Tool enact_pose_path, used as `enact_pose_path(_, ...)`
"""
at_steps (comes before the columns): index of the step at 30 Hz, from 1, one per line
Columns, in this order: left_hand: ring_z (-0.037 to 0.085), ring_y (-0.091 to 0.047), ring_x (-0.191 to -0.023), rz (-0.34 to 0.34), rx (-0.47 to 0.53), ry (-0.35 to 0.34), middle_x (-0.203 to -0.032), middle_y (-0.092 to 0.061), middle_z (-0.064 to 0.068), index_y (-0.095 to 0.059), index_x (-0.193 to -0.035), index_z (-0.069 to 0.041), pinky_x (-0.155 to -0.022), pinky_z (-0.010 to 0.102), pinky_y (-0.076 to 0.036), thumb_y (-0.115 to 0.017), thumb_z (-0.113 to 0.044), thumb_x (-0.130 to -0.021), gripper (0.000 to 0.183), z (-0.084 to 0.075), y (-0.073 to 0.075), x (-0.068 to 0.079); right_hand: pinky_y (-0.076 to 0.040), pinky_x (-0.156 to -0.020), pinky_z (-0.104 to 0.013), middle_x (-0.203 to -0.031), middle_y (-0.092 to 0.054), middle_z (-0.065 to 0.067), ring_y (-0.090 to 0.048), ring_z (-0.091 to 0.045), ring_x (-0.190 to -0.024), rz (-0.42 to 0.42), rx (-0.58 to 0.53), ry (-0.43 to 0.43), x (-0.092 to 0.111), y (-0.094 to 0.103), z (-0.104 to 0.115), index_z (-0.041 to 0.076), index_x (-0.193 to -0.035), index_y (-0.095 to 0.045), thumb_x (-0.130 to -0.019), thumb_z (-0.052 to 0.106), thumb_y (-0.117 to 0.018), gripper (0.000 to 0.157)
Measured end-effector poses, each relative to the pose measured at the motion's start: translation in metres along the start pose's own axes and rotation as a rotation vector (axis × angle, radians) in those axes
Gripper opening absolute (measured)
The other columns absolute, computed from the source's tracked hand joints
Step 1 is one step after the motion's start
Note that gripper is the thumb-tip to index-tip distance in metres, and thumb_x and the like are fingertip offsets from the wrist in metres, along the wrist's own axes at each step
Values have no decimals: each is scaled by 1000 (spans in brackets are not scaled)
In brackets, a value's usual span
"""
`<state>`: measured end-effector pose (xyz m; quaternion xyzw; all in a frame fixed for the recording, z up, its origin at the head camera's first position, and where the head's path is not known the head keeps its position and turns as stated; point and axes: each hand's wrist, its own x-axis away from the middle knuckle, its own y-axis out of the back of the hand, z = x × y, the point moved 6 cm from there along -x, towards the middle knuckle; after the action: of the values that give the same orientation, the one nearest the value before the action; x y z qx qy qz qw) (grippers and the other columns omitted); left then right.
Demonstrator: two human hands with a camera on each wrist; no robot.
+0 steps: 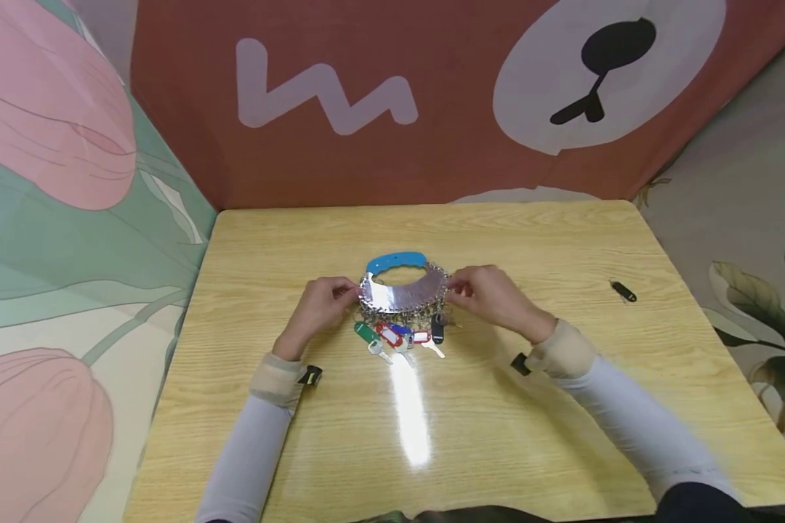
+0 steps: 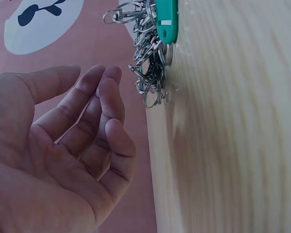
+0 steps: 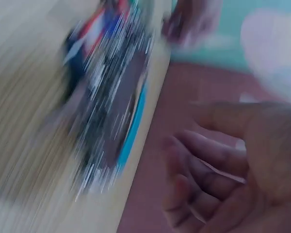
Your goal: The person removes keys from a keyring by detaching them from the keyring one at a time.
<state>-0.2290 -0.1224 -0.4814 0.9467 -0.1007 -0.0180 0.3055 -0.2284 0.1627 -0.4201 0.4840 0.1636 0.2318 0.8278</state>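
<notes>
A curved shiny metal key holder plate [image 1: 405, 296] with a blue grip [image 1: 395, 259] lies at mid-table. Small split rings [image 2: 153, 63] line its edge. Keys with a green tag [image 1: 365, 332], red tags [image 1: 389, 335], a blue tag and a black tag [image 1: 437, 329] hang on the near side. My left hand [image 1: 320, 309] is at the plate's left end, fingers loosely bent, with nothing between thumb and fingertips in the left wrist view. At the right end is my right hand [image 1: 490, 294], its fingers [image 3: 223, 155] also loosely bent around nothing. The right wrist view is blurred.
A loose black key tag [image 1: 624, 291] lies on the right side of the wooden table [image 1: 340, 428]. Fabric walls with printed patterns stand behind the table and along both sides. Light glares off the tabletop in front of the keys.
</notes>
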Motion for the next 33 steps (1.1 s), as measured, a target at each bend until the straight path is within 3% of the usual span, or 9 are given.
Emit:
enact_pose_path(1,25,-72,-92,0,-4,1,-105,-80,12,-81,-107,-4,-88,43,-60,-69,-19,-104,19,0,-1,0,-61,-89,-44,-89,-78,-6,-68,-14,-75,35,-1,54,-7,-11,18,2,-104,-80,-93,14,-82,16)
enact_pose_path(6,22,-71,-89,-4,-18,-8,-102,-80,11,-81,-105,-3,-84,40,-58,-70,-19,-103,19,-2,0,1,-59,-83,-35,-83,-71,0,-61,-11,-72,153,98,256,-35,-66,87,10,-90,-78,-91,14,-83,6)
enact_pose_path(8,20,-69,-87,-8,-24,-17,-101,-80,11,-81,-105,-3,-81,36,-57,-69,-18,-103,19,-3,1,2,-54,-61,-29,-85,-69,-1,-62,-12,-72,181,162,264,-40,-85,100,11,-90,-76,-92,17,-82,9)
enact_pose_path(13,20,-67,-85,3,-13,-39,-100,-80,11,-81,-105,-2,-78,32,-54,-69,-17,-104,19,-6,4,2,-59,-60,-30,-97,-73,-5,-70,-19,-78,198,264,257,-45,-116,113,9,-101,-78,-93,16,-82,11)
enact_pose_path(20,21,-70,-85,36,-5,-34,-100,-79,12,-80,-106,-2,-77,32,-56,-69,-18,-103,19,-7,2,2,-61,-79,-28,-104,-75,-5,-72,-19,-91,218,245,384,-30,-124,118,9,-110,-79,-94,8,-79,16)
enact_pose_path(22,22,-70,-87,43,-11,-35,-100,-79,12,-80,-106,-2,-79,34,-56,-69,-18,-104,20,-7,1,2,-60,-83,-27,-103,-74,-3,-70,-18,-92,240,240,422,-25,-124,119,11,-106,-80,-91,6,-81,16)
enact_pose_path(25,23,-71,-90,50,-25,-47,-102,-79,11,-80,-106,-2,-83,37,-57,-69,-18,-104,20,-8,0,2,-58,-82,-29,-96,-73,-1,-67,-17,-86,253,254,453,-17,-119,118,12,-93,-80,-91,10,-80,3)
enact_pose_path(29,22,-70,-88,97,-34,-78,-99,-79,11,-79,-103,-1,-85,40,-58,-69,-16,-104,19,-14,-3,4,-57,-75,-28,-91,-69,1,-64,-14,-80,233,203,396,-10,-109,110,13,-84,-75,-91,17,-79,10)
enact_pose_path(33,17,-64,-79,177,-44,-94,-92,-77,11,-78,-101,0,-79,35,-56,-68,-13,-104,17,-19,-7,7,-57,-72,-27,-96,-69,1,-65,-12,-82,154,90,267,-9,-98,99,13,-94,-77,-92,20,-82,9)
